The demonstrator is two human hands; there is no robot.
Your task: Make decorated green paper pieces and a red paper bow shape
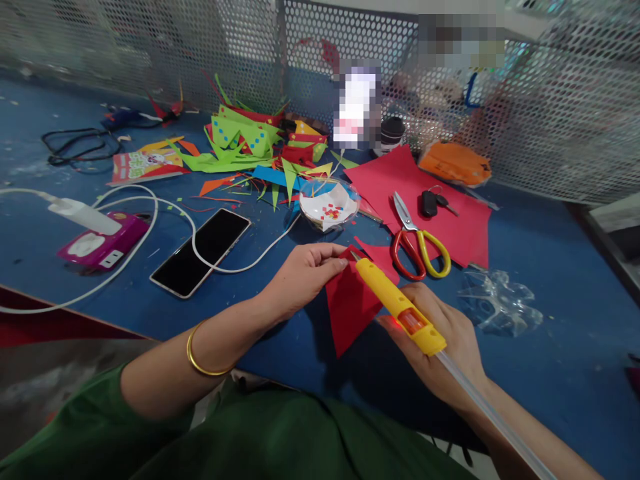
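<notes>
Between the thumb and fingers of my left hand [310, 270] is the upper edge of a red paper piece [350, 313], its pointed end hanging down toward me. My right hand [445, 340] is wrapped round a yellow hot glue gun [395, 300]. A long clear glue stick [490, 407] runs out of its back end, and a red light glows on its side. The gun's nozzle is at the paper's top edge, close to my left fingertips; whether it touches cannot be told. Scissors [410, 233] with one red and one yellow handle lie just beyond my right hand.
Red paper sheets [470, 230] lie behind, bearing keys [434, 203]. A clear bowl [353, 208] holds small paper bits. Green paper pieces [240, 137] pile up at the back. Leftward are a phone [200, 253], a white cable [235, 271] and a purple power strip [107, 243]. Crumpled clear plastic [500, 303] lies right.
</notes>
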